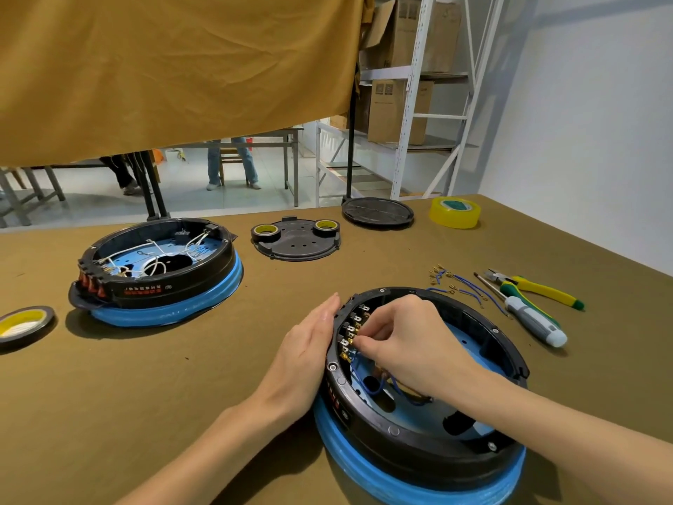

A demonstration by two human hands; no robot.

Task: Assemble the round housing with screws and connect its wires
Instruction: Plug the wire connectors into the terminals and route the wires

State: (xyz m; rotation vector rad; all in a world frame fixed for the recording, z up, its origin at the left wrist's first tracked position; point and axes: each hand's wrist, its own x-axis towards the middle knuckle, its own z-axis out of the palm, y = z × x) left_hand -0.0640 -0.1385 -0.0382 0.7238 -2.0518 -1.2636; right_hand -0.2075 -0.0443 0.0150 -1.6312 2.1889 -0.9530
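- Close to the viewer, the round housing (418,388) sits on the table (182,377), a black ring on a blue base, open side up.
- Its left outer wall is touched by the left hand (309,344), which lies flat against it with fingers straight and together.
- Over the housing's open top the right hand (404,337) reaches in, fingertips drawn together and pinching at a row of brass terminals (351,331) on the inner left wall; what exactly is pinched is hidden by the fingers.
- Inside the housing lie blue wires (378,386) looped across a blue floor with dark cut-outs; silver screws (332,367) show along the black rim.
- A second housing (160,275) stands well apart at the far left of the table, the same black ring on a blue base, holding white wires (156,264) and a row of red switches on its left side.
- Between the two, farther back, a black cover plate (296,246) carries two small rolls of dark tape (266,233).
- Another black round lid (377,212) lies at the table's far edge, with a yellow tape roll (455,212) near it.
- Right of the near housing lie loose blue wires with terminals (459,286), a screwdriver (528,315) and yellow-green pliers (539,287).
- One more tape roll (25,324) rests at the left edge.
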